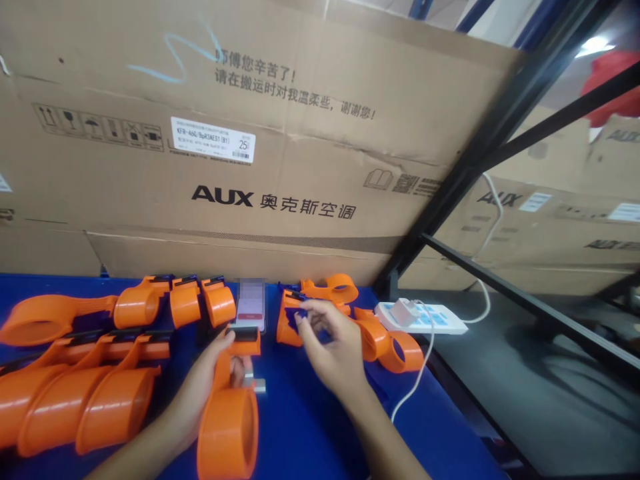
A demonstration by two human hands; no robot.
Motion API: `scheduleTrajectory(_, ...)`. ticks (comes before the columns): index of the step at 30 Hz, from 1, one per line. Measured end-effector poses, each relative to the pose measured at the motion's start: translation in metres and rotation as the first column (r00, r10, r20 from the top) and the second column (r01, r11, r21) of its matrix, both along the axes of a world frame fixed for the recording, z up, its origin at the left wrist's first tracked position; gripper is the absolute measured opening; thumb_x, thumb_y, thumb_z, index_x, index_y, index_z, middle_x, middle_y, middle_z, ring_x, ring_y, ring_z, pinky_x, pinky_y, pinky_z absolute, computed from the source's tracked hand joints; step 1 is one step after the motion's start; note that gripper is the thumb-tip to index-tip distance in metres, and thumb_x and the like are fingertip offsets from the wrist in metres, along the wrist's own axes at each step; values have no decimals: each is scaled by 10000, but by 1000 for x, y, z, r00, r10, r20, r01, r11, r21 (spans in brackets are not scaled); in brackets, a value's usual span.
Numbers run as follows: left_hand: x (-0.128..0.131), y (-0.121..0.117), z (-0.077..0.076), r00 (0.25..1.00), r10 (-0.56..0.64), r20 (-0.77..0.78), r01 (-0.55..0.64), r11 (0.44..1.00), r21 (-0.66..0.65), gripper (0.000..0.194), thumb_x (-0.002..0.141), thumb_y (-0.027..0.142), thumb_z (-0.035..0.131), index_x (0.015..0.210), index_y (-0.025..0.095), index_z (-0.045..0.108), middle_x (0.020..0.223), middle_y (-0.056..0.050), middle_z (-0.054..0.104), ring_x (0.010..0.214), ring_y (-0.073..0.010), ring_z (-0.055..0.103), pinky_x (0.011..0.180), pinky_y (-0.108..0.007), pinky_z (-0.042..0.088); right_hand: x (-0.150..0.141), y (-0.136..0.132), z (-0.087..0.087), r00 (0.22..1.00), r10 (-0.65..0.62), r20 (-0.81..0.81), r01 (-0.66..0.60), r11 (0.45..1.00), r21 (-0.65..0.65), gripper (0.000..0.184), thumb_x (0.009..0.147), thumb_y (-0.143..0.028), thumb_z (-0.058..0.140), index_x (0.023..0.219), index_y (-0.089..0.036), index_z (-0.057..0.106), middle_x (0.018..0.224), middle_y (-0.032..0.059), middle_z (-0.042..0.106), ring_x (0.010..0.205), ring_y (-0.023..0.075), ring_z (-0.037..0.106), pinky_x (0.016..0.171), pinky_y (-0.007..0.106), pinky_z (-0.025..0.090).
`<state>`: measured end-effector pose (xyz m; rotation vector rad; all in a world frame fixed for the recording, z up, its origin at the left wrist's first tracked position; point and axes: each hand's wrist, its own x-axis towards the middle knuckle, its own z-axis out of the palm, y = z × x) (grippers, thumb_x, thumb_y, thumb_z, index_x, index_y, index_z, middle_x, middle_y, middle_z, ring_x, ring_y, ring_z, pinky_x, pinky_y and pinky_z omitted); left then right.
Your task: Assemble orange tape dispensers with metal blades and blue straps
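My left hand (203,383) is closed around an orange plastic tape dispenser (227,427), its round hub hanging toward me and a black strip along its top end. Small silvery metal pieces (255,385) show beside the fingers of this hand. My right hand (335,347) is closed in a pinch on a small dark blue piece (295,317), whose exact kind I cannot make out. Just behind those fingertips lies another orange dispenser (287,327). Nothing else shows in the right hand.
Several more orange dispensers (117,407) lie at left on the blue table surface (305,427), others (403,351) at right. A phone (251,303) stands at the back. A white power strip (425,318) with a cable is at right, before a black metal frame (435,200). A large cardboard box (300,160) walls the back.
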<state>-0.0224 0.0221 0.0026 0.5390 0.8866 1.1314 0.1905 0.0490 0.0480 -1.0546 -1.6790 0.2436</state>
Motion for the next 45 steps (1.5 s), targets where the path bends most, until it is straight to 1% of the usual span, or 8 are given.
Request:
scheduleTrajectory(5, 2, -4, 6, 997, -49, -55, 51, 998, 26, 481, 873, 588, 631, 721, 135, 681, 523, -31, 577, 492, -141, 510, 525, -245, 420, -32, -20, -11, 995, 83, 61, -88, 991, 96, 200, 920, -129, 592, 1076, -208, 687, 789, 15, 667, 644, 133, 635, 609, 241, 540)
scheduleTrajectory(11, 4, -6, 3, 1000, -17, 3, 17, 1000, 26, 419, 833, 551, 717, 725, 148, 674, 588, -32, 619, 529, -149, 551, 581, -270, 478, -46, -22, -27, 982, 190, -4, -190, 981, 48, 269, 919, -109, 591, 1150, -222, 668, 1028, 65, 706, 769, 142, 695, 687, 254, 609)
scheduleTrajectory(15, 1, -5, -5, 998, 19, -61, -12, 992, 122, 288, 783, 421, 820, 883, 180, 698, 591, 18, 610, 550, -137, 559, 576, -235, 467, -51, -25, -27, 973, 226, -45, -226, 974, 1, 305, 905, -96, 608, 1175, -225, 671, 1114, 80, 691, 803, 142, 708, 699, 251, 632)
scheduleTrajectory(18, -1, -3, -6, 994, 62, -86, -51, 991, 127, 343, 750, 363, 854, 1004, 196, 697, 680, 10, 667, 596, -146, 601, 601, -239, 488, -53, -28, -24, 960, 270, -76, -272, 962, -14, 312, 916, -99, 605, 1196, -221, 673, 1149, 94, 679, 826, 145, 716, 713, 252, 645)
scheduleTrajectory(21, -3, -1, -5, 992, 74, -99, -60, 988, 144, 326, 751, 353, 842, 989, 182, 698, 732, -13, 691, 611, -152, 614, 630, -256, 504, -53, -28, -23, 948, 311, -73, -313, 950, -20, 326, 927, -110, 597, 1222, -224, 681, 1133, 103, 680, 895, 172, 724, 738, 267, 652)
scheduleTrajectory(27, -6, 1, 0, 973, 60, -224, -6, 972, 237, 235, 799, 380, 777, 806, 171, 671, 640, -5, 648, 557, -147, 590, 595, -245, 486, -48, -24, -29, 970, 241, 26, -241, 970, 35, 302, 930, -121, 613, 1204, -216, 699, 1061, 105, 709, 867, 188, 725, 749, 300, 645)
scheduleTrajectory(33, -6, 2, 0, 958, 74, -278, 2, 964, 265, 231, 825, 394, 746, 824, 177, 665, 650, -7, 663, 555, -160, 606, 588, -258, 488, -43, -23, -28, 962, 219, 165, -236, 968, 89, 323, 941, -115, 608, 1250, -188, 665, 1057, 124, 721, 938, 219, 722, 805, 336, 634)
scheduleTrajectory(45, -6, 0, 6, 945, 87, -317, 1, 964, 267, 269, 818, 426, 746, 762, 177, 659, 609, -15, 666, 528, -161, 598, 576, -260, 484, -40, -21, -28, 954, 254, 158, -270, 958, 92, 346, 954, -119, 621, 1281, -225, 659, 1060, 104, 726, 967, 216, 722, 820, 340, 641)
